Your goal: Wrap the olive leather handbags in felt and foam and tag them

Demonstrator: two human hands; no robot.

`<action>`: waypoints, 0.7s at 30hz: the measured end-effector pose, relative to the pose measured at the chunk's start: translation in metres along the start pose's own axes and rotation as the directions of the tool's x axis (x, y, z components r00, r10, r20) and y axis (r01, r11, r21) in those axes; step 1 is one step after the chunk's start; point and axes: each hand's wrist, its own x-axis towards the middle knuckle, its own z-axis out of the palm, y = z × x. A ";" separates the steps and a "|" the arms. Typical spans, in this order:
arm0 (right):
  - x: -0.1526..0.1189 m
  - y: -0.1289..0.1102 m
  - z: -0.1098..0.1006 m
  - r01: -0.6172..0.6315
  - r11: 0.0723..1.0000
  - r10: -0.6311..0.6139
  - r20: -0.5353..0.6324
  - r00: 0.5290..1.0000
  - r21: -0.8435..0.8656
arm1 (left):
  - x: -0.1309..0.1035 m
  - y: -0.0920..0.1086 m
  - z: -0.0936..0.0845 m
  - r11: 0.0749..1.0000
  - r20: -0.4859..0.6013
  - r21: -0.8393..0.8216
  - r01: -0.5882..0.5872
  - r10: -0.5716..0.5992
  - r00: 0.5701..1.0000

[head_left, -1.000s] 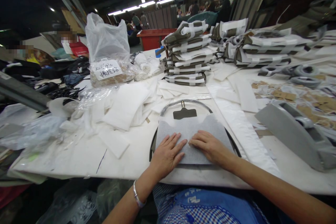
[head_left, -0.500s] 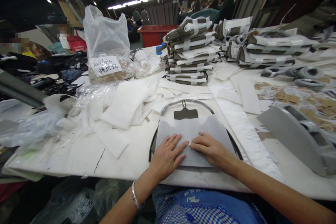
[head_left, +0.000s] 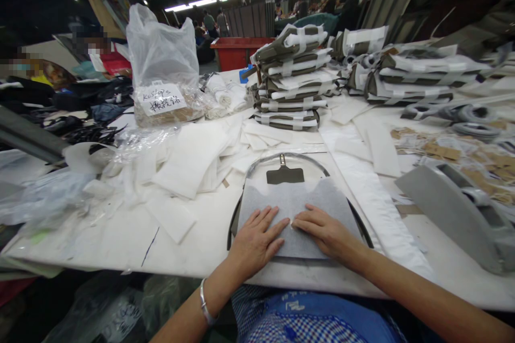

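Note:
A thin grey-white sheet (head_left: 298, 198) lies over a dark olive bag, whose edge and strap (head_left: 364, 225) show around it. My left hand (head_left: 257, 236) rests flat on the sheet's left half, fingers spread. On the right half lies my right hand (head_left: 325, 230), its fingers stretched inward and close together. The two index fingertips nearly meet at a small whitish spot in the middle, too small to name. Beyond the sheet's far edge, a dark tab with a metal clip (head_left: 285, 171) lies inside the curve of the bag's wrapped handle (head_left: 257, 161).
White foam sheets (head_left: 193, 161) are spread on the left. A tape dispenser (head_left: 454, 214) stands at the right, near paper tags (head_left: 442, 150). Wrapped bags (head_left: 289, 86) are stacked at the back beside a clear plastic bag (head_left: 161, 59). People work in the background.
Both hands stay in nearly the same place on the sheet. The sheet's near edge shows very slightly lower, and the view has shifted a little.

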 end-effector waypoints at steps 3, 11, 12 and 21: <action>-0.001 -0.001 -0.001 0.028 0.999 -0.029 -0.025 0.999 -0.038 | 0.000 0.000 0.000 1.000 -0.006 -0.001 -0.008 0.008 1.000; -0.002 -0.004 -0.001 0.051 0.994 -0.056 -0.050 0.997 -0.102 | 0.002 0.000 -0.002 1.000 0.008 -0.006 0.010 -0.010 1.000; -0.002 -0.004 -0.001 0.045 0.994 -0.050 -0.052 0.997 -0.103 | 0.002 0.001 -0.002 1.000 0.008 -0.010 0.016 -0.016 1.000; 0.013 -0.018 -0.018 -0.111 0.992 0.116 0.107 0.987 -0.057 | 0.009 0.000 -0.014 0.998 0.086 -0.061 0.023 -0.018 0.996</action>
